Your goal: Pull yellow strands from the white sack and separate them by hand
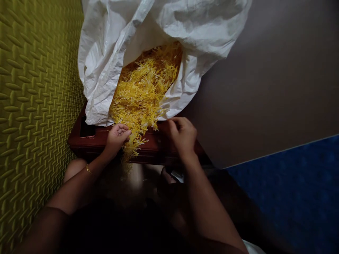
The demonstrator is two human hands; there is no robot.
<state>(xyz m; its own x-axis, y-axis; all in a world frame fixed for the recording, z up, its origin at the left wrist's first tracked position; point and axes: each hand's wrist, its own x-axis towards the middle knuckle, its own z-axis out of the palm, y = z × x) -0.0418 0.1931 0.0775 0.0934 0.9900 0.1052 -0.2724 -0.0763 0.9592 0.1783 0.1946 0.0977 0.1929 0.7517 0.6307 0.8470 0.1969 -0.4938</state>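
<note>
A big white woven sack (111,38) lies open on a dark red low table (90,141), spilling a heap of thin yellow strands (143,91). My left hand (116,137) curls its fingers into the near edge of the heap, where strands hang over the table's front. My right hand (182,134) rests at the sack's lower right lip, with its fingers bent and pinched at the strands or the sack's edge. A thin gold bangle (88,170) sits on my left wrist.
A yellow-green embossed foam mat (34,95) covers the floor at left. Grey floor (278,81) lies to the right, with a blue mat (293,197) at the lower right. My knees and lap sit dark below the table.
</note>
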